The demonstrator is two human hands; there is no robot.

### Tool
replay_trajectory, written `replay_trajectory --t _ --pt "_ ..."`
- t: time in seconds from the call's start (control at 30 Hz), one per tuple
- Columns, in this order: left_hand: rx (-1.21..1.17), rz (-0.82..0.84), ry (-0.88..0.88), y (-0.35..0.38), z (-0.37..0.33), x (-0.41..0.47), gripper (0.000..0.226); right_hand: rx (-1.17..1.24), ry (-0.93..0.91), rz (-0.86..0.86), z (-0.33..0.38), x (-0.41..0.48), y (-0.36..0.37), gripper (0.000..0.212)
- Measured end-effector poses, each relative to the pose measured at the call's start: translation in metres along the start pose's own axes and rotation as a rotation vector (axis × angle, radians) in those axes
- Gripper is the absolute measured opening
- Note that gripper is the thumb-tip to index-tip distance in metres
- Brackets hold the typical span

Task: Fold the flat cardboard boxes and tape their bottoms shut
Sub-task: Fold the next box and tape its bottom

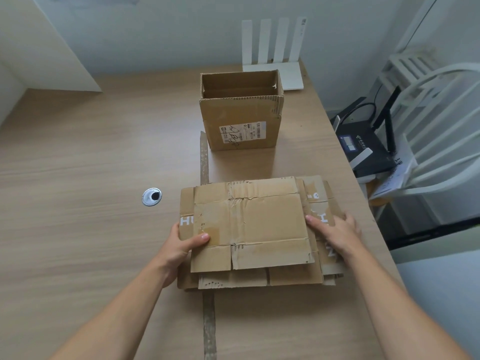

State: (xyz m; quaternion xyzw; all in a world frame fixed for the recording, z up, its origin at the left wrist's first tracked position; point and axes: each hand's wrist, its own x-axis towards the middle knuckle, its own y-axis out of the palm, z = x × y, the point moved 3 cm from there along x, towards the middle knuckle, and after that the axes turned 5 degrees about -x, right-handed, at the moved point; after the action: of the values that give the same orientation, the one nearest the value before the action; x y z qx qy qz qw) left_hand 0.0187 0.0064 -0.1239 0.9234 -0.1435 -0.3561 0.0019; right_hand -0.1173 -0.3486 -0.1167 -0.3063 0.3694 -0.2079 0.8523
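Head view, the only one. A stack of flat boxes (254, 229) lies on the worktop (78, 178), near its right edge and close to the person. The top flat (249, 227) is the smallest; larger flats with white lettering show beneath it on both sides.

Left hand (181, 245) grips the left edge of the top flat: thumb on top, the fingers hidden under the cardboard. Right hand (335, 232) lies spread and flat, palm down, on the right side of the stack, its fingers (315, 221) touching the top flat's right edge; it holds nothing closed.

Progress: one box (241, 110) stands erected farther back, open top up, shipping label (242, 132) facing the camera. Whether its bottom is taped cannot be seen. Judged: one box folded, several flats left; the step in hand looks like taking the top flat off the stack to open it. No tape roll is in view.

Surface: light wood-grain worktop, with a metal cable grommet (151, 196) left of the stack. A strip (207, 255) of brownish tape or paper runs front to back, passing under the stack.

Room: white wall behind. A white router (275, 55) with four antennas stands at the back. Off the right edge sit a black router (368, 149) and a white chair (428, 126).
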Motion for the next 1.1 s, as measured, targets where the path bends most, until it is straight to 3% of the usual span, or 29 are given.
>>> replay_trajectory --t 0.13,0.27,0.4,0.47,0.57,0.8,0.97,1.1 --pt "-0.039 0.008 0.013 0.009 -0.003 0.000 0.126 -0.021 0.031 0.027 -0.007 0.009 -0.005 0.098" --pt "-0.055 0.023 0.038 0.021 -0.007 0.001 0.104 0.164 0.003 0.052 -0.014 0.017 -0.017 0.102" --pt "-0.033 0.012 0.079 0.023 -0.010 0.000 0.104 0.418 -0.041 0.114 -0.007 0.000 -0.014 0.105" --pt "-0.013 0.018 0.103 0.017 -0.016 -0.004 0.102 0.466 -0.069 0.107 -0.003 -0.009 -0.007 0.117" --pt "0.014 0.008 0.159 -0.007 -0.027 -0.011 0.101 0.514 -0.113 0.117 0.016 -0.023 0.004 0.117" --pt "0.072 -0.140 0.224 -0.122 -0.051 -0.046 0.106 0.423 -0.298 0.045 0.105 -0.055 0.074 0.094" --pt "0.062 -0.283 0.268 -0.238 -0.061 -0.076 0.105 0.326 -0.376 0.166 0.187 -0.083 0.164 0.115" --pt "0.044 -0.334 0.254 -0.345 -0.069 -0.088 0.117 0.249 -0.452 0.212 0.260 -0.113 0.244 0.111"
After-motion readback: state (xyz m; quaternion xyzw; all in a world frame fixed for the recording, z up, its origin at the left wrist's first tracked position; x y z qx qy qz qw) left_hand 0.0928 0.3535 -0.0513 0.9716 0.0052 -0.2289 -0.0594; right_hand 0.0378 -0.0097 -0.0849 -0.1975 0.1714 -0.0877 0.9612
